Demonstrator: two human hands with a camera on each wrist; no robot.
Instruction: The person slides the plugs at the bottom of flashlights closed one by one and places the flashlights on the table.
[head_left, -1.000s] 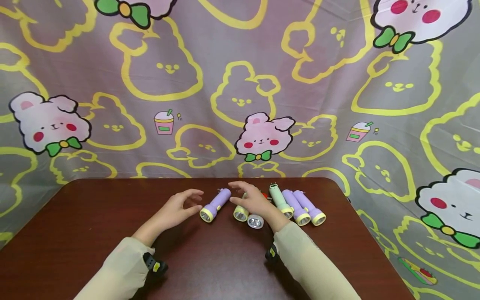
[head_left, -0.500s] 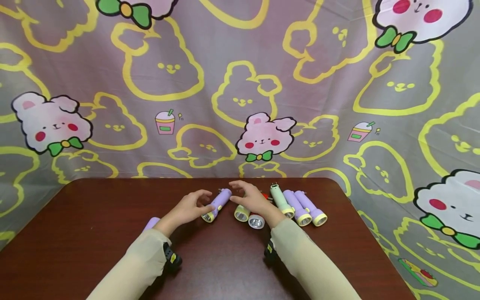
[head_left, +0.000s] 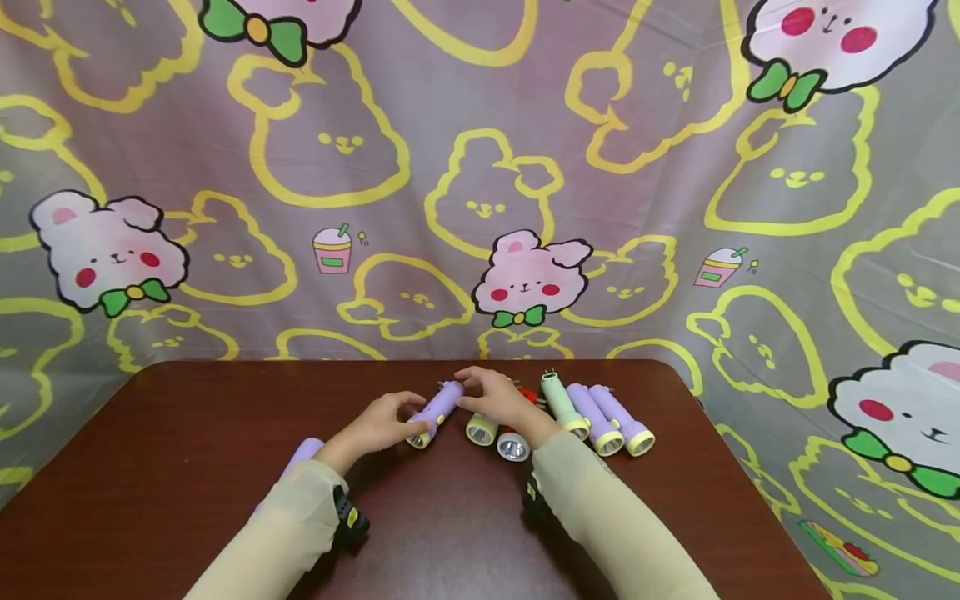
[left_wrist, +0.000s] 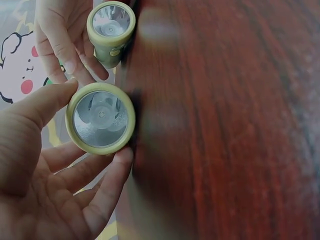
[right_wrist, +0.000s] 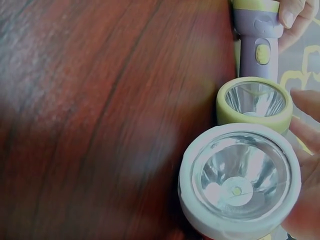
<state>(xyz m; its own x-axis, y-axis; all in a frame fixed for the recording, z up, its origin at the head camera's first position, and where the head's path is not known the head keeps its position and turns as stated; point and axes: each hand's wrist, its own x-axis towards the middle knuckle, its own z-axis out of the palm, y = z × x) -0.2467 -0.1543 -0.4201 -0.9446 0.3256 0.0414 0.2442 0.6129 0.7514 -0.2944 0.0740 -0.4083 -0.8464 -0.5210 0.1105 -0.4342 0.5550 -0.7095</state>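
Left fingers [left_wrist: 114, 180]: gripped middle purple flashlight [head_left: 440, 406]
Right fingers [left_wrist: 62, 47]: hung loose near its tail
Progress: grip seemed done, lift unstarted

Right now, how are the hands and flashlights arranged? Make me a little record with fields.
Left hand: grips purple flashlight by its lamp end
Right hand: at its other end; contact unclear
Near right hand: green flashlight, white-rimmed flashlight
Further right: another green flashlight, two more purple flashlights
By left sleeve: purple object, partly hidden
Table: dark reddish-brown
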